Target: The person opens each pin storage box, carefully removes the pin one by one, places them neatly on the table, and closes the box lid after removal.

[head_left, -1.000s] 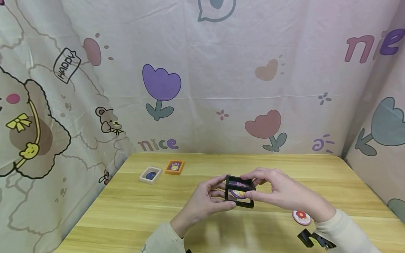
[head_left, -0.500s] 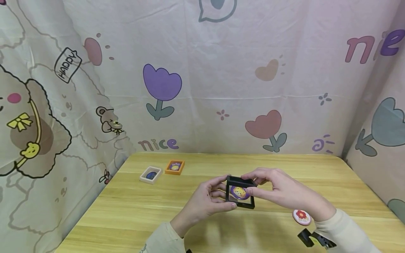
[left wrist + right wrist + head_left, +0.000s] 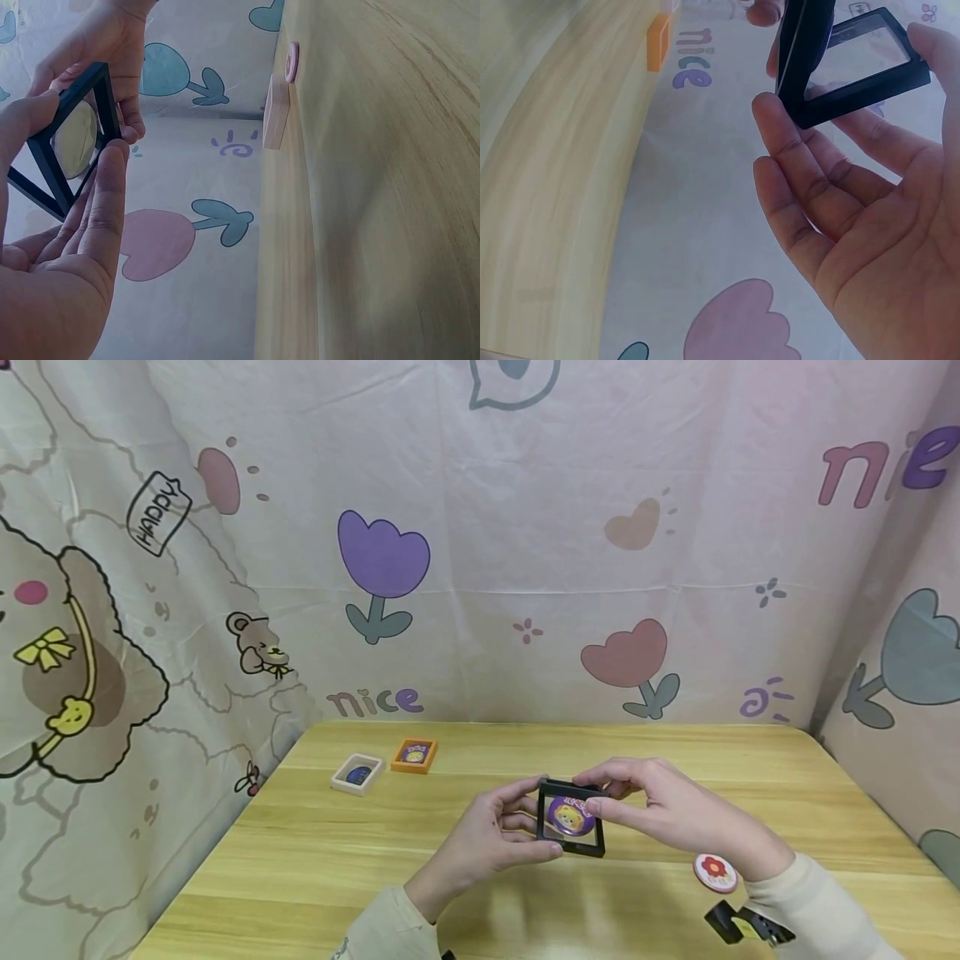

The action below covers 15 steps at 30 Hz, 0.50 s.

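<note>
Both hands hold a black hinged display frame (image 3: 571,852) with clear windows, raised above the table. A round purple badge (image 3: 567,817) with a yellow cartoon face shows through its near window. My left hand (image 3: 491,833) grips the frame's left side, thumb at the lower edge. My right hand (image 3: 660,806) pinches the upper right part, thumb on the near face. In the right wrist view the two halves of the frame (image 3: 870,97) stand apart in a V, joined at one edge. The left wrist view shows the badge's pale back (image 3: 75,141) through a window.
A white frame (image 3: 357,774) with a dark blue piece and an orange frame (image 3: 414,756) with a purple badge lie at the table's back left. A red-flower badge (image 3: 715,872) lies by the right forearm. A pale pink block (image 3: 276,112) stands near it.
The two halves of the black frame have swung closer together, and the badge now shows more fully through the near window. Both hands have hardly shifted.
</note>
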Available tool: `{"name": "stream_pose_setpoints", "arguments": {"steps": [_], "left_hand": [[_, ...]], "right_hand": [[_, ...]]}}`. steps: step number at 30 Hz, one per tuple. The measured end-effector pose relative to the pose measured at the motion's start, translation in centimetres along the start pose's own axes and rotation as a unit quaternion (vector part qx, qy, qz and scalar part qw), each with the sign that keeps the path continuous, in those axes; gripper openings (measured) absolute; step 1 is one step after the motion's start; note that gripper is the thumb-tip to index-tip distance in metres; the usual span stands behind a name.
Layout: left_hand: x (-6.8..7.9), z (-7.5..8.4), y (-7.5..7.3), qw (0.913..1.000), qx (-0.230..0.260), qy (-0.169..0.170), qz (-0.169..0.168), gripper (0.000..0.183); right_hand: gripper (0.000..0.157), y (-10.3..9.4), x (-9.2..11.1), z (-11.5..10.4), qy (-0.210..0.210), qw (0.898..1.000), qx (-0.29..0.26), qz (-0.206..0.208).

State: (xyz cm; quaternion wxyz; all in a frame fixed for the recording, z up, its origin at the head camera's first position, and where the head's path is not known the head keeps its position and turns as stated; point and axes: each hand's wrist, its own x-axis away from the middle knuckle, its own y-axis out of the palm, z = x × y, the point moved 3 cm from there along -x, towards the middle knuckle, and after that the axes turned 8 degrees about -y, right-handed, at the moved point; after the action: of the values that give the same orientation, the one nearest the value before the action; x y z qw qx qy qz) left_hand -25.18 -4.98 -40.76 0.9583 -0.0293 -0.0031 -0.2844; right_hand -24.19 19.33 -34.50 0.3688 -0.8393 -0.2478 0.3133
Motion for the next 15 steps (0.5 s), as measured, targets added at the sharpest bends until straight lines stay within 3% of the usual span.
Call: {"name": "stream_pose_setpoints", "arguments": {"steps": [7,15], "left_hand": [[0.04,0.01,0.03,1.0,0.001,-0.006,0.004,0.087],[0.13,-0.02,-0.01,0.9999,-0.009,-0.004,0.003,0.09]], "right_hand": [[0.026,-0.02,-0.06,0.24,0.011,1.0,-0.008,0.0],[0.025,-0.21,-0.21,0.4,-0.004,1.0,-0.005,-0.001]]}}
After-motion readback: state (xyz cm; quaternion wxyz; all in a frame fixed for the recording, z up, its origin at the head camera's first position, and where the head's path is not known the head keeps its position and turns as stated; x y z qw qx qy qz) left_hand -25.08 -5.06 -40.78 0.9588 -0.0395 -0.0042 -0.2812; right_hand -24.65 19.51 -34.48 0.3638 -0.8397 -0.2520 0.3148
